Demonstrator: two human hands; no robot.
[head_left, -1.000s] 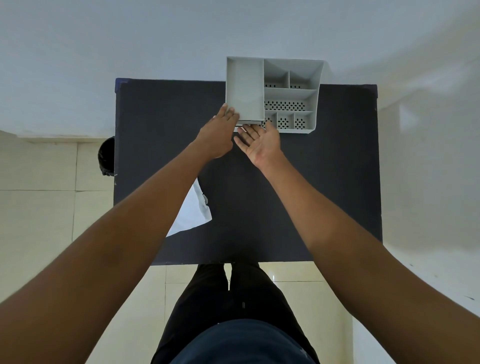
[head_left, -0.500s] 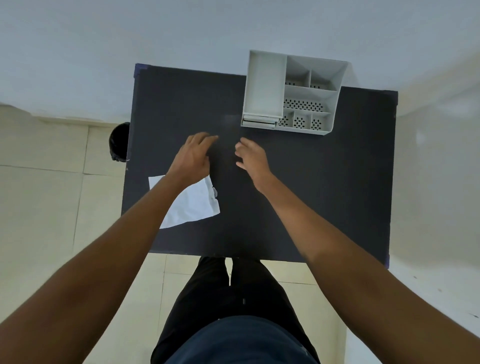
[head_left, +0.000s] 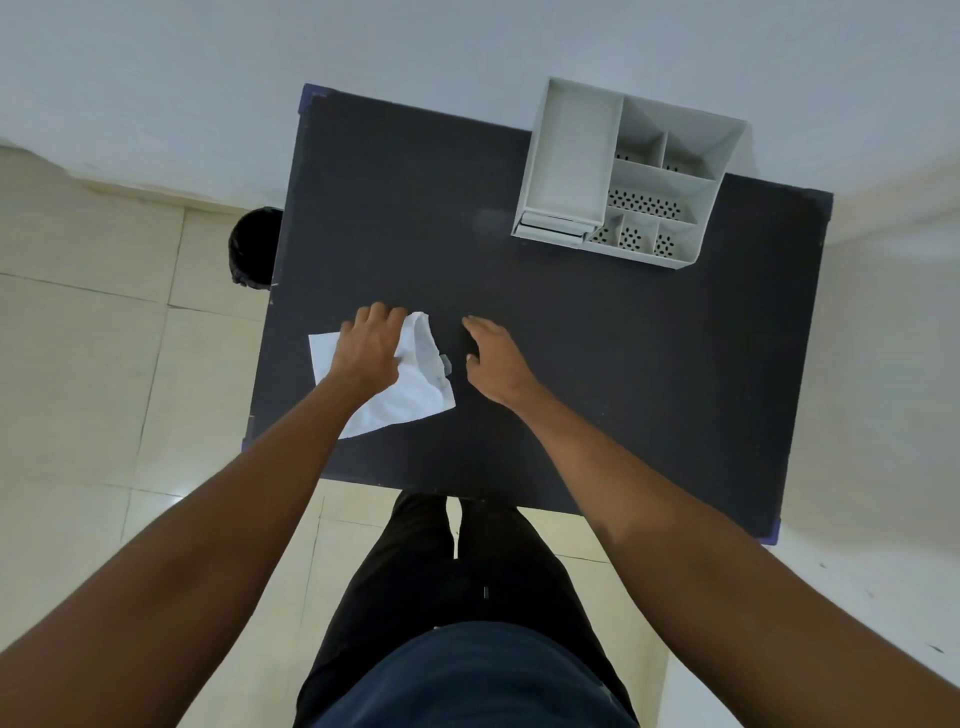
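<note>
So the big matte black rectangular table (head_left: 623, 364) is in front of me. The pale grey plastic organiser with perforated compartments (head_left: 566, 156) sits up at 1 o'clock on it, nothing in it that I can see. The white wrinkled sheet (head_left: 410, 400) (cloth or tissue, honestly can't tell) lies at about 8 o'clock, near the left edge. A black round bin (head_left: 252, 249) pokes out on the floor at 10 o'clock.

My left hand (head_left: 369, 348) is on the sheet, fingers curled over its far edge, which is bunching up beside my knuckles. My right hand (head_left: 493, 358) is loose just at 3 o'clock from the sheet, holding nothing.

Handling-wise I'd guess it's super light and floppy, no stiffness. It should slide easily on that top, so pinch a corner or scrunch the middle.
</note>
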